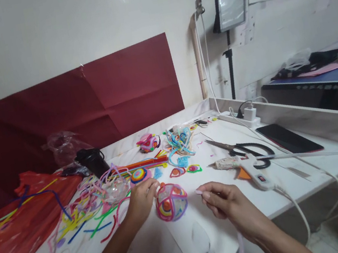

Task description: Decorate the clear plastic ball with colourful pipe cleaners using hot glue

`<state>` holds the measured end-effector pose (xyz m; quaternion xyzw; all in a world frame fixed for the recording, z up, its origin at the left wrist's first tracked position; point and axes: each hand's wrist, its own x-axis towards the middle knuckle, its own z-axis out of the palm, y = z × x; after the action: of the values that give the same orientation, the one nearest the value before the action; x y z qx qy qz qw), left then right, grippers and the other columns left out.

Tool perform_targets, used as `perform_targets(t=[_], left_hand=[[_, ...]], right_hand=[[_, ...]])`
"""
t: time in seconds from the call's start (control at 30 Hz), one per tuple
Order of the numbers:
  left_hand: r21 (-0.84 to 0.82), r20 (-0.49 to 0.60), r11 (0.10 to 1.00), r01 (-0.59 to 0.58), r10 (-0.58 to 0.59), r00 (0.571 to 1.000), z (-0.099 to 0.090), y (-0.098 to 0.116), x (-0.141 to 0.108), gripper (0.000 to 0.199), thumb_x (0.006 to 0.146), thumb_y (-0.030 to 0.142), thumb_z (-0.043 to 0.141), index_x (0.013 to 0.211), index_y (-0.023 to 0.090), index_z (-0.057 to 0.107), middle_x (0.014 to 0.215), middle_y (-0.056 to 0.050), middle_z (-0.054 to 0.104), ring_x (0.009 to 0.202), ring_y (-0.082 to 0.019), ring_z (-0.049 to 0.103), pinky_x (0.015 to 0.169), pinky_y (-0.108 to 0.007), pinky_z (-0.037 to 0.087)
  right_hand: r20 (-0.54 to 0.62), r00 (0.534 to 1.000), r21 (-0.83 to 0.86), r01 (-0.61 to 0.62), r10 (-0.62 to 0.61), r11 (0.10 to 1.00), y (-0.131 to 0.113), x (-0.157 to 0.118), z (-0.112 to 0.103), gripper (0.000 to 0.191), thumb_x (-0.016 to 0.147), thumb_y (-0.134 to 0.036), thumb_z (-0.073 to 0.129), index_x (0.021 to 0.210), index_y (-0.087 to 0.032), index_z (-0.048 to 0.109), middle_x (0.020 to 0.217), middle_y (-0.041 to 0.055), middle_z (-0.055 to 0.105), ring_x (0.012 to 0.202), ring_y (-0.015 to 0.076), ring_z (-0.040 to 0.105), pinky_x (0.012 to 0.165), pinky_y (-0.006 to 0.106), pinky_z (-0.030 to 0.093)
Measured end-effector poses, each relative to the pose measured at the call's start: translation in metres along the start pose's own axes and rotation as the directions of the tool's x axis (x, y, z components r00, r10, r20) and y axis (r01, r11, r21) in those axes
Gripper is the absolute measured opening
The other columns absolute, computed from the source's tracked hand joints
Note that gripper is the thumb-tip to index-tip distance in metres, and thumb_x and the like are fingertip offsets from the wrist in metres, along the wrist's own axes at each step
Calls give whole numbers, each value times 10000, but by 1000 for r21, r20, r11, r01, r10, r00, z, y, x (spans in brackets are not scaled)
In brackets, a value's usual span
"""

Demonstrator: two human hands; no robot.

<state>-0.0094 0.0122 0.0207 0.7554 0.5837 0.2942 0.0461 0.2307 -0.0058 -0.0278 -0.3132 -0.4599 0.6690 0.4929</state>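
Note:
A clear ball (180,203) with pink, purple and orange pipe cleaners stuck on it sits at the middle of the table front. My left hand (141,203) is closed at its upper left edge, thumb and fingers against the rim. To the right, apart from the ball, my right hand (223,200) pinches a pale lilac pipe cleaner (239,250). One end pokes out past the fingertips, and the rest hangs in a curve below the hand. Behind the ball lie two small eye-shaped pipe-cleaner pieces, one red (177,172) and one green (194,168).
A hot glue gun (244,167), black-handled scissors (241,148) and a phone (289,138) lie at the right. Loose pipe cleaners (73,213) and a red plastic bag (18,236) spread over the left. A power strip (246,119) stands by the right edge board.

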Motion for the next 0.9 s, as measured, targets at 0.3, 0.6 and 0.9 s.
perform_targets(t=[0.3, 0.6, 0.9], left_hand=[[-64, -11, 984, 166, -167, 986, -9, -14, -14, 369, 866, 345, 366, 1065, 174, 624, 636, 7, 658, 647, -189, 635, 686, -292, 482], [-152, -21, 964, 217, -223, 975, -10, -24, -36, 348, 881, 347, 378, 1125, 160, 542, 732, -10, 688, 736, -184, 657, 784, -321, 491], [-109, -95, 991, 75, -86, 992, -6, -7, -64, 291, 913, 293, 400, 997, 202, 663, 942, -61, 726, 944, -204, 666, 889, -339, 505]], right_hand=[[22, 1000, -61, -7, 8, 998, -1, 4, -1, 458, 651, -536, 785, 857, -134, 708, 603, -8, 594, 410, 51, 414, 395, 195, 257], [13, 999, 16, 33, -33, 999, -3, 8, 4, 425, 663, -493, 806, 872, -136, 707, 635, 12, 620, 465, 74, 493, 416, 193, 336], [12, 1000, -21, 13, -13, 1000, -12, 8, 11, 467, 669, -541, 774, 912, -153, 688, 701, 18, 640, 434, 50, 418, 392, 179, 229]])
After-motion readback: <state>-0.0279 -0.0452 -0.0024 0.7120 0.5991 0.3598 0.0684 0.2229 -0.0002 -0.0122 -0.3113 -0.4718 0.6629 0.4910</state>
